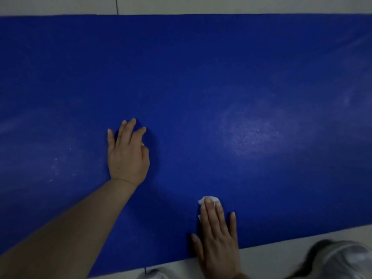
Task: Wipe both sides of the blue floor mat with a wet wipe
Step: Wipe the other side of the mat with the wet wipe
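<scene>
The blue floor mat [201,67] lies flat and fills most of the view, with pale wet sheen patches on its right and left parts. My left hand [127,156] rests on the mat near its middle, fingers spread and touching the surface. Near the mat's front edge, my right hand [218,232] presses a white wet wipe [209,199] against the mat with straight fingers. Only the wipe's far edge shows beyond the fingertips; the rest is hidden under the hand.
Light floor tiles [201,5] run along the mat's far edge, and more floor [271,256] shows along its near edge. My knee in pale clothing [342,260] is at the bottom right, just off the mat.
</scene>
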